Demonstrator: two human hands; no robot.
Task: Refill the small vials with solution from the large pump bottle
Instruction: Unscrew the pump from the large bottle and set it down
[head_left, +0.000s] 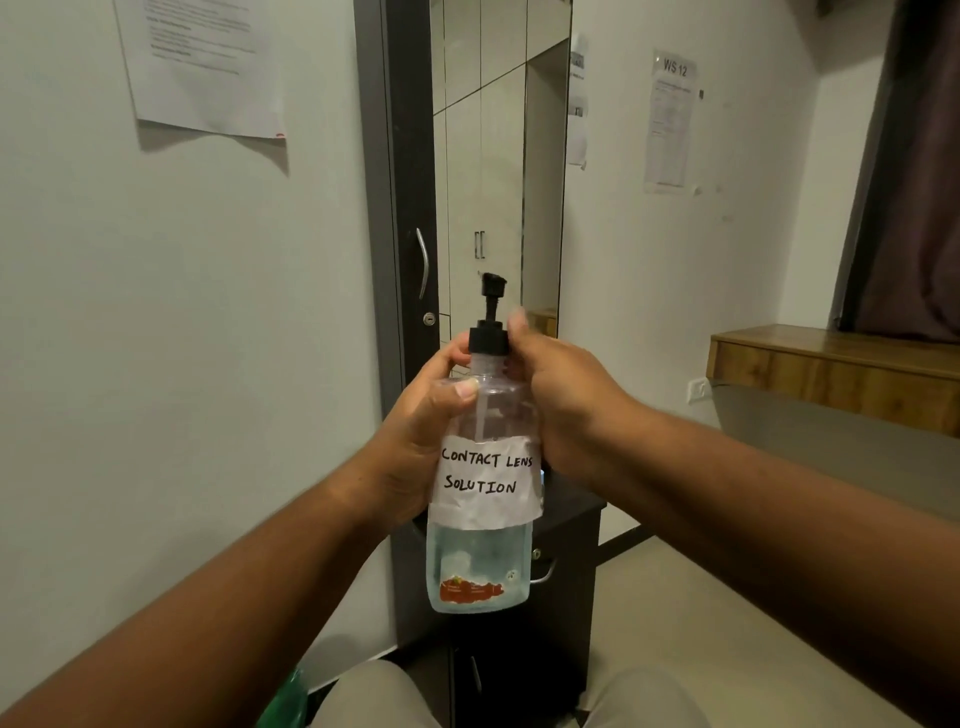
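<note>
Knees in pale trousers fill the bottom edge, with something green beside our left one. Above them we hold the bottle up in the air at mid-frame, clear of everything, so there is free space on all sides of it; a wall closes in on the left, a dark cabinet stands just behind and below, and bare floor opens to the right under a wooden shelf.

Its long axis runs upright, black pump on top, base toward our lap. Clear liquid fills only the lower part.

Our left hand wraps the body, thumb pressed flat on the shoulder. Our right hand curls round the neck at the black collar, fingers closed on it.

A handwritten paper label reads "CONTACT LENS SOLUTION"; a small red print near the base is unreadable. On the far wall a sheet is headed "WS 12". Another sheet hangs upper left, its text too fine to read.
</note>
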